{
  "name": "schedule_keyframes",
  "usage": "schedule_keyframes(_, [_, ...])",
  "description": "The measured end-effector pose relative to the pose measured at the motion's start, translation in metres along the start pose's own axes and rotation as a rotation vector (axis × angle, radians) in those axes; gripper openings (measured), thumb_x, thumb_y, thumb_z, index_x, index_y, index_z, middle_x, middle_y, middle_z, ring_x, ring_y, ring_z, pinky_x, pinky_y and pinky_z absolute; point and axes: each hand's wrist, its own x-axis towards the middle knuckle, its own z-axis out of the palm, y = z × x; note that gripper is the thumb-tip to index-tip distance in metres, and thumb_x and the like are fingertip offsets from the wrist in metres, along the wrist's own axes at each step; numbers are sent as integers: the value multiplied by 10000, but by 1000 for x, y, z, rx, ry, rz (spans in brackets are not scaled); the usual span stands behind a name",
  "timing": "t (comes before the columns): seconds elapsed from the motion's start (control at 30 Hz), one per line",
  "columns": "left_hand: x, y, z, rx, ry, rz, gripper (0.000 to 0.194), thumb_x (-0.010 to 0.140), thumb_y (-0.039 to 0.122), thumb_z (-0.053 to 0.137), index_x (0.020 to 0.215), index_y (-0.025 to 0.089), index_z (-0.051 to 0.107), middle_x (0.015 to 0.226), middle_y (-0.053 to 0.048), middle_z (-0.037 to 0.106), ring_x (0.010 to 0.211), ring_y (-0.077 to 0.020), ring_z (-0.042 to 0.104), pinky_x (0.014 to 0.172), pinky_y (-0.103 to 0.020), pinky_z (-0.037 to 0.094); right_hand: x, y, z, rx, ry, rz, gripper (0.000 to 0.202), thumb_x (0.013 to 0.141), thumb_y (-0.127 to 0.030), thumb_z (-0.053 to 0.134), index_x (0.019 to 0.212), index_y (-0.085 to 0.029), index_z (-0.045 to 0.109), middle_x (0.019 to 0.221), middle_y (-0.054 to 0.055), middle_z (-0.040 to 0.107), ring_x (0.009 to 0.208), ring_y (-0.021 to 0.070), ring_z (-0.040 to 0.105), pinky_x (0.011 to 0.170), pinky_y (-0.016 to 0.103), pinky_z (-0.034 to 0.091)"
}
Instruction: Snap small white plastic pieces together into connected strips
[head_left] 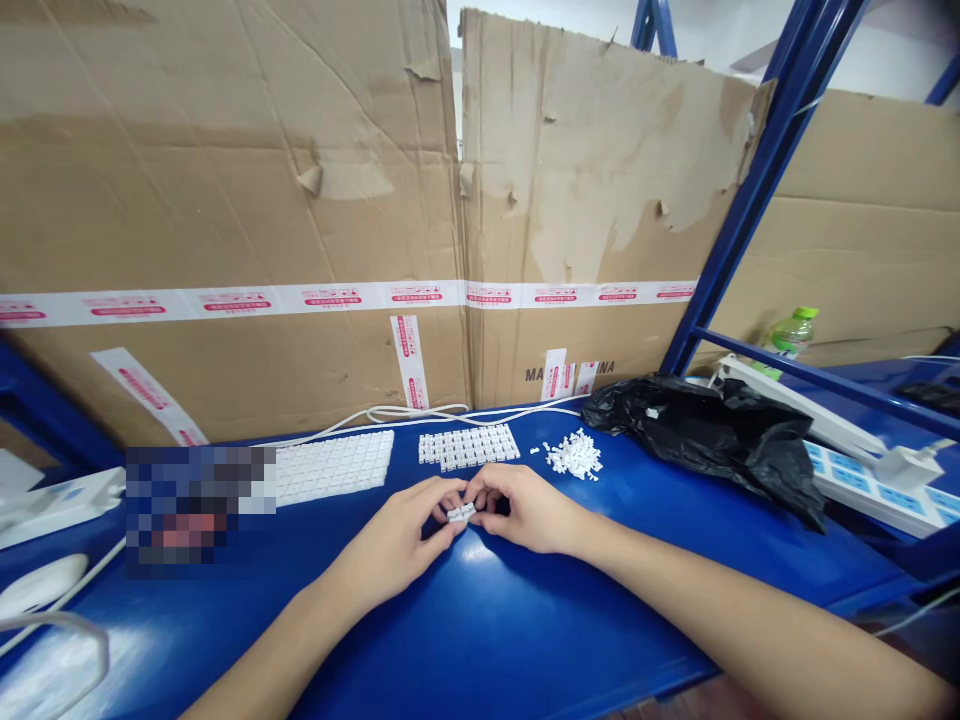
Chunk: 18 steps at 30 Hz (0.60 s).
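Observation:
Between the fingertips of my left hand (411, 528) and my right hand (525, 508) is a small white plastic piece (461, 513), pinched from both sides just above the blue table. Its fine detail is too small to make out. Just beyond my hands lies a group of white pieces with dark gaps, set in rows (469, 446). A loose heap of tiny white parts (574, 455) sits past my right hand. Left of the rows is a larger flat block of white pieces (334, 467), lined up side by side.
A black plastic bag (705, 435) lies at the right, beside a power strip (885, 490) with a white plug. White cables (420, 412) run along the cardboard wall (225, 220). A blurred-out patch (199, 510) and a white rounded object (43, 585) are at the left.

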Motion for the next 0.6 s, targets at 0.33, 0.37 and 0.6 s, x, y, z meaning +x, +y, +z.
schedule_keyframes(0.33, [-1, -1, -3, 34, 26, 4, 339, 995, 206, 634, 1316, 285, 712, 1132, -35, 790, 937, -223, 745, 853, -355, 621, -1, -3, 4, 84, 6, -20, 253, 893, -148, 801, 1127, -189, 712, 1048, 49, 747, 827, 164, 741, 787, 302, 628])
schedule_keyframes(0.37, [-2, -3, -6, 49, 21, 7, 334, 992, 200, 629, 1305, 283, 716, 1128, -32, 788, 931, -218, 744, 853, -351, 620, -1, -3, 2, 70, 9, -24, 234, 914, -181, 801, 1132, -187, 715, 1055, 54, 750, 828, 167, 742, 790, 308, 632])
schedule_keyframes(0.6, [-15, -14, -31, 222, -14, -27, 317, 1014, 232, 610, 1309, 258, 724, 1155, -57, 783, 886, -221, 749, 869, -376, 619, 3, -1, -14, -324, 70, -175, 252, 1025, -208, 701, 1276, -182, 707, 1294, 139, 754, 1230, 276, 705, 1090, 463, 589])
